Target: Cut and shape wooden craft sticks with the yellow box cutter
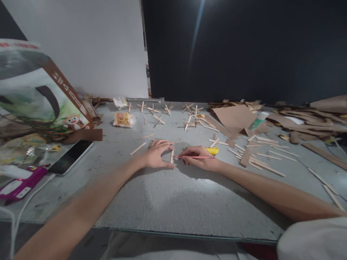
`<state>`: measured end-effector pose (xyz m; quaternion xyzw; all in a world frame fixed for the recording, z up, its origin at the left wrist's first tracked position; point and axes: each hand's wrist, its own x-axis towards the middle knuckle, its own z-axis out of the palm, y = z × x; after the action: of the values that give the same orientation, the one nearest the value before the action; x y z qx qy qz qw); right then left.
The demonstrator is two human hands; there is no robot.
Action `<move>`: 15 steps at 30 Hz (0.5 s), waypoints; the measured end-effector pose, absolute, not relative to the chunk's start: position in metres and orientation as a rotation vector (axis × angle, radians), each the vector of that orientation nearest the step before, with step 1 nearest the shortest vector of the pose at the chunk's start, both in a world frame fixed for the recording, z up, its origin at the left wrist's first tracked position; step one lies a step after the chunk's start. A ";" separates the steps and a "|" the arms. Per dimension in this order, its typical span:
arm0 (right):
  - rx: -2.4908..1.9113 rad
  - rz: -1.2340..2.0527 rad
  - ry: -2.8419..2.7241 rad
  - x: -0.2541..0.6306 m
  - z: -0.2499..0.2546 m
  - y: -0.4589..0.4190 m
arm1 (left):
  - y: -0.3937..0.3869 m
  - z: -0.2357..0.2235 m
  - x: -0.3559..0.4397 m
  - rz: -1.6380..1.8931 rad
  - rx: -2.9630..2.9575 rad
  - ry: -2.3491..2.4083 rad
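My left hand (158, 154) pinches a short wooden craft stick (172, 156) by its two ends, thumb at the near end and fingers at the far one. In my right hand (199, 157) is a red pencil (202, 157), its tip touching or very close to the stick's right side. Just beyond the right hand lies a yellow tool (212, 150), partly hidden by the hand; its kind is unclear. Left of my left hand rests a loose craft stick (138, 148), with another stick (145, 137) farther back.
Several crossed-stick pieces (168, 109) stand at the back beside a small yellow packet (124, 120). Loose sticks (267, 168), cardboard (234, 118) and a glue tube (258, 121) lie right. A phone (71, 157), a purple device (23, 184) and a large bag (40, 97) occupy the left.
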<state>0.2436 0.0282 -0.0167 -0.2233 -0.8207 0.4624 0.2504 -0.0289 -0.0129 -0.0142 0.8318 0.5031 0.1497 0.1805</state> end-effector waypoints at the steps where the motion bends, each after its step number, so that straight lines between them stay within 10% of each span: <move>1: -0.602 1.261 -2.229 0.244 -0.018 0.029 | -0.013 -0.014 -0.029 0.424 2.354 1.420; 15: -0.648 1.279 -2.204 0.242 -0.020 0.030 | -0.011 -0.017 -0.029 0.436 2.381 1.425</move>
<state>0.2423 0.0297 -0.0203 -0.2385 -0.8109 0.4705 0.2532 -0.0288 -0.0114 -0.0165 0.8359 0.5004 0.1531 0.1657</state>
